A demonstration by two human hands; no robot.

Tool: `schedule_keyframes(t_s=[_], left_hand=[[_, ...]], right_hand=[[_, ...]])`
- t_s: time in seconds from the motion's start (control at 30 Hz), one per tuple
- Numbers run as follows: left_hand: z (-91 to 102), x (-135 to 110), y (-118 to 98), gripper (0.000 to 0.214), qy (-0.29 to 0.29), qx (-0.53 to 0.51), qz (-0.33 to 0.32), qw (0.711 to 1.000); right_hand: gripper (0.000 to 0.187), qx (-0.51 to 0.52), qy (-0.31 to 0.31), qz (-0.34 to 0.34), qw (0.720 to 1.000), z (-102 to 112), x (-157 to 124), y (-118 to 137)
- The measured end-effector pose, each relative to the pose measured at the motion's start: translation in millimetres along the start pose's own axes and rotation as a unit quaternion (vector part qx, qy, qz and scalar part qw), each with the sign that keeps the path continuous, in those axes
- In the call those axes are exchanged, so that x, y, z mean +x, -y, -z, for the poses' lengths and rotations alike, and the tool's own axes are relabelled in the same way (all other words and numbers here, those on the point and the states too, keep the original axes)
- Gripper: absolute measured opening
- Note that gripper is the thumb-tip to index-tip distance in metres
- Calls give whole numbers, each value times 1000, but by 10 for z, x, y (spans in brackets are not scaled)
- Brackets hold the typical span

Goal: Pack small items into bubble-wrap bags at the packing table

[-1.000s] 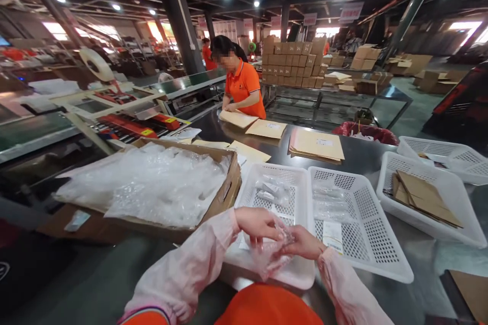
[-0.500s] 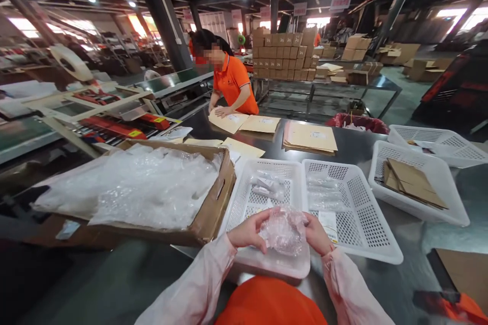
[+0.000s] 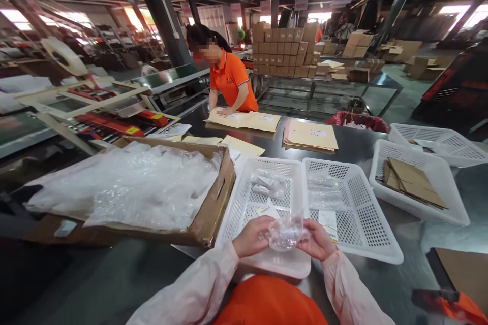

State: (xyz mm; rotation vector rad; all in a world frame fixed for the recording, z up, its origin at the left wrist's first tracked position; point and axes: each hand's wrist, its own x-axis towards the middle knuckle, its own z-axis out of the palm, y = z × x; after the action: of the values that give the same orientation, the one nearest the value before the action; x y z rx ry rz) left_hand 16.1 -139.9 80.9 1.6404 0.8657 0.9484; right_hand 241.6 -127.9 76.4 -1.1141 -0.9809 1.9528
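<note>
Both my hands hold a small piece of clear bubble wrap (image 3: 287,232) just above the near rim of a white perforated basket (image 3: 244,198). My left hand (image 3: 252,236) pinches its left side with curled fingers. My right hand (image 3: 318,240) grips the right side, fingers closed. The wrap looks folded into a compact bundle; whether anything is inside it I cannot tell. Small clear-wrapped packets (image 3: 267,186) lie in that basket. A cardboard box (image 3: 219,203) heaped with bubble wrap sheets (image 3: 145,188) stands to the left.
A second white basket (image 3: 362,223) holds clear bags and a paper slip. Two more baskets (image 3: 430,208) sit at right, one with folded cardboard. Across the dark table a person in an orange shirt (image 3: 231,84) handles tan envelopes (image 3: 310,136). A sealing machine (image 3: 107,111) stands at left.
The bubble wrap, spread wider between my hands half a second ago, is now bunched into a smaller bundle. The view has shifted slightly; the person opposite has leaned further over the envelopes.
</note>
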Motion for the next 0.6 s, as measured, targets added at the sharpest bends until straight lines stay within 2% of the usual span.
schedule_keyframes(t_s=[0.07,0.17,0.23,0.33,0.4,0.47,0.53,0.6], left_hand=[[-42,15,83,16,-52,-40,51,997],[-74,53,184,26,-72,-141,125,979],[-55,61,223,27,-59,-190,152,968],[8,10,249,24,-29,-209,131,969],[39,-43,267,31,-3,-137,71,988],[61,-50,318,40,-8,-15,17,1000],[97,34,424,27,-61,101,39,992],[171,207,585,20,-117,178,117,970]], right_hand=[[45,-31,23,27,999,26,-50,44],[57,-156,24,118,980,19,-88,111],[49,-197,3,128,972,-4,-61,124],[37,-153,-56,111,980,-24,56,68],[34,-104,-103,75,986,-18,168,-2],[32,-58,-140,20,988,-6,289,-65],[31,-21,-162,-22,986,2,405,-98],[35,-26,-182,-32,982,4,510,-97]])
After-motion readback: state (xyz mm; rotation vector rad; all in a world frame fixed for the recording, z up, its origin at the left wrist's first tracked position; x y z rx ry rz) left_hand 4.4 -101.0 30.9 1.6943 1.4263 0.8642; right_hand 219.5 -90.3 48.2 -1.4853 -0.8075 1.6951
